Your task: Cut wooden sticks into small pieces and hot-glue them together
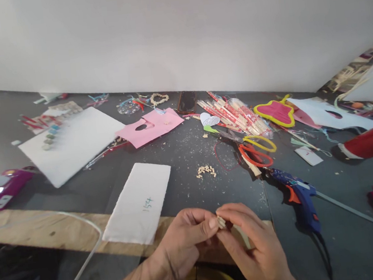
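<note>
My left hand (pixel 187 236) and my right hand (pixel 255 244) meet at the table's front edge. Their thumbs and fingertips pinch a small cluster of short wooden stick pieces (pixel 220 222) from both sides; how the pieces are joined is too small to tell. Just beyond my hands lies a loose pile of similar cut pieces (pixel 206 171), with pale crumbs scattered around. Scissors with red and yellow handles (pixel 257 152) rest farther back on the right. A blue glue gun (pixel 299 201) lies right of my right hand, a glue stick extending from its back.
White paper marked in green (pixel 140 203) lies left of my hands. Behind are a white board (pixel 72 144), pink paper (pixel 151 127), a phone (pixel 187 101) and bundled chopsticks (pixel 234 114). A red can (pixel 371 141) lies at right; a white cord (pixel 92 227) hangs at left.
</note>
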`<control>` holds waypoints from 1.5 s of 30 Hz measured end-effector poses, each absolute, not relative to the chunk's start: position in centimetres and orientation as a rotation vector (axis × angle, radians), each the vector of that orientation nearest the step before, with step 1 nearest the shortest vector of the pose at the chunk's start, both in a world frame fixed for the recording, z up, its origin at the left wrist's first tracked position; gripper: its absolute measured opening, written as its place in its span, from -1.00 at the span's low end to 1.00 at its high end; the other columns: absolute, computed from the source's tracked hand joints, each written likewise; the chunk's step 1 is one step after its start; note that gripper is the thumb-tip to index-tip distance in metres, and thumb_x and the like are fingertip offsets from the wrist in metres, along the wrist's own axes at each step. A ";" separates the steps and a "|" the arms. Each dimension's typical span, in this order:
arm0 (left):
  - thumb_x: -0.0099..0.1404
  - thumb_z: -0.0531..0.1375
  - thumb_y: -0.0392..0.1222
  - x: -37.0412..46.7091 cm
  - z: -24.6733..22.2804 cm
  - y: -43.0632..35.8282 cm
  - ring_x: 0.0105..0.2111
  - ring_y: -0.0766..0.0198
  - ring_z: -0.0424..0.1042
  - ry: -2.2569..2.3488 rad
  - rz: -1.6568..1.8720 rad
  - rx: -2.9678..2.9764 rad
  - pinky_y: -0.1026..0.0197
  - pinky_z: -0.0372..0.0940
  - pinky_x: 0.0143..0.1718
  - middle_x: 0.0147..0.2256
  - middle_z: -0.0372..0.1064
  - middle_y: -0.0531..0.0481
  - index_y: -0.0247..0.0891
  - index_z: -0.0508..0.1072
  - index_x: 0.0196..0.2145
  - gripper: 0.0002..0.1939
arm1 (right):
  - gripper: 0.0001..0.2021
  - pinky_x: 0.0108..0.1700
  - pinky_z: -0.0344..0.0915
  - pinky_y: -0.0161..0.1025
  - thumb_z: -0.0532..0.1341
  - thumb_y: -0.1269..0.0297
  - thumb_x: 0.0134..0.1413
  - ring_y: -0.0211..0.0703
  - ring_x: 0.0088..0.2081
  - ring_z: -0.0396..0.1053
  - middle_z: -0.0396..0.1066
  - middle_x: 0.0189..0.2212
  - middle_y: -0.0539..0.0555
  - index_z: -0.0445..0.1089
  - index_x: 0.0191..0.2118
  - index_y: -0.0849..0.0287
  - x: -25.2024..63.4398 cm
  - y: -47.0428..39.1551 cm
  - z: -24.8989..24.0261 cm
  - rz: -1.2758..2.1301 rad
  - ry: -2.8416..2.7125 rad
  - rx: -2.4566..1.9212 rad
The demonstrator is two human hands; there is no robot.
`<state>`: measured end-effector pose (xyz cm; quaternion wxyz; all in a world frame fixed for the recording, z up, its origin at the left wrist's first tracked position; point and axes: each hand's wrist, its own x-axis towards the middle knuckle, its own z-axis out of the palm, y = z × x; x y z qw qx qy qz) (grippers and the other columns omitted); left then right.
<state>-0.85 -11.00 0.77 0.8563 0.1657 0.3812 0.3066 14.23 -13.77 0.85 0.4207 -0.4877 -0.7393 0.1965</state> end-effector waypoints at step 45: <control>-0.03 0.41 -0.11 -0.6 -0.2 -11.5 -0.57 0.37 0.31 0.610 0.646 0.215 0.26 0.25 -0.41 -0.60 0.33 -0.01 -0.41 0.48 -0.54 -0.71 | -0.82 -0.28 0.45 -0.30 0.20 0.53 0.03 -0.21 -0.30 0.45 0.47 -0.34 0.09 0.43 -0.24 0.15 14.5 -13.3 1.8 0.434 -1.892 -1.145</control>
